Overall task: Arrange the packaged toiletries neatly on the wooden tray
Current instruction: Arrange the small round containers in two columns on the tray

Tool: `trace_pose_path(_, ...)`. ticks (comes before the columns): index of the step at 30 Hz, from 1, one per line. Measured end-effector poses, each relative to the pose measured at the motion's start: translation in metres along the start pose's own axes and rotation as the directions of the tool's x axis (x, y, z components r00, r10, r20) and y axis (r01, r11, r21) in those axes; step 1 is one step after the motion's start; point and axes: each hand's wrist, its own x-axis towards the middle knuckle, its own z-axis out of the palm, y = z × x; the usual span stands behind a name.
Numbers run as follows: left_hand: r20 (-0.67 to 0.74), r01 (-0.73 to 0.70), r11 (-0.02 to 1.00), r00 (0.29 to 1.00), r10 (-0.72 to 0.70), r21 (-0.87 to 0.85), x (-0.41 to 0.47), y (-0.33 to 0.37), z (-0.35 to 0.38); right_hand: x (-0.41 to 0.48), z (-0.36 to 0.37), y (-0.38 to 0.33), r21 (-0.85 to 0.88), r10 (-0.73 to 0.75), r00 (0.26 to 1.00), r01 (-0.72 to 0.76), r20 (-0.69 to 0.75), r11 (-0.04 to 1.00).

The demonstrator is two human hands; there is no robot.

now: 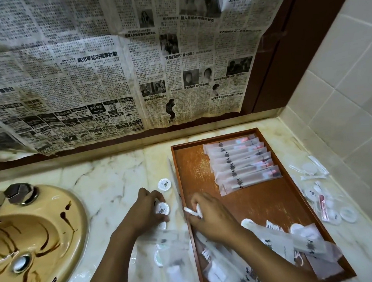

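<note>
The wooden tray (195, 162) lies on the marble counter at the right. A fanned row of several long toothbrush packets (245, 161) fills its far end. Loose translucent packets (304, 242) are heaped at its near end. My left hand (145, 211) is on the counter just left of the tray and holds a round white soap packet (162, 208); another round packet (164, 185) lies beyond it. My right hand (209, 215) is over the tray's left rim and grips a small white wrapped item (190, 211).
A yellow stained sink (34, 237) with a metal tap sits at the left. More packets lie on the counter near my left forearm (166, 257) and right of the tray (321, 193). Newspaper covers the wall behind; tiles stand at the right.
</note>
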Motion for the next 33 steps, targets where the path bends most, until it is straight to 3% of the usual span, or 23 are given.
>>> trace_pose_path(3, -0.109, -0.009, 0.997, 0.994, 0.002, -0.072, -0.001, 0.004, 0.0, -0.016, -0.007, 0.008, 0.258, 0.203, 0.977, -0.181, -0.06, 0.949)
trace_pose_path(6, -0.19, 0.03, 0.95, 0.977, -0.093, -0.312, -0.003, 0.009, 0.0, -0.031, -0.013, 0.018, 0.499, 0.326, 0.946, -0.285, 0.007, 0.818)
trace_pose_path(8, -0.148, 0.062, 0.807, 0.972, -0.182, -0.587, -0.007, 0.015, 0.001, -0.04, -0.019, 0.024, 0.543, 0.359, 0.933, -0.314, 0.023, 0.779)
trace_pose_path(10, -0.051, 0.086, 0.552, 0.972, -0.229, -0.829, -0.011, 0.024, 0.002, -0.049, -0.025, 0.027, 0.575, 0.373, 0.928, -0.32, 0.028, 0.753)
trace_pose_path(12, 0.013, 0.095, 0.343, 0.972, -0.234, -0.934, -0.012, 0.027, 0.002, -0.057, -0.031, 0.028, 0.622, 0.367, 0.929, -0.319, 0.054, 0.715)
trace_pose_path(15, 0.059, 0.105, 0.195, 0.971, -0.23, -0.975, -0.016, 0.027, 0.007, -0.065, -0.033, 0.031, 0.664, 0.358, 0.929, -0.326, 0.094, 0.673)
trace_pose_path(20, 0.048, 0.134, 0.299, 0.96, -0.277, -0.945, -0.022, 0.037, 0.022, -0.071, -0.041, 0.029, 0.685, 0.402, 0.912, -0.343, 0.079, 0.643)
trace_pose_path(24, 0.01, 0.102, 0.382, 0.972, -0.235, -0.919, -0.027, 0.058, 0.032, -0.067, -0.045, 0.033, 0.618, 0.461, 0.887, -0.377, 0.027, 0.689)
trace_pose_path(29, -0.076, 0.059, 0.483, 0.964, -0.255, -0.874, -0.026, 0.084, 0.042, -0.056, -0.051, 0.038, 0.678, 0.476, 0.879, -0.372, 0.037, 0.633)
trace_pose_path(33, -0.127, 0.038, 0.542, 0.956, -0.263, -0.84, -0.022, 0.093, 0.045, -0.047, -0.052, 0.054, 0.577, 0.478, 0.878, -0.41, 0.039, 0.706)
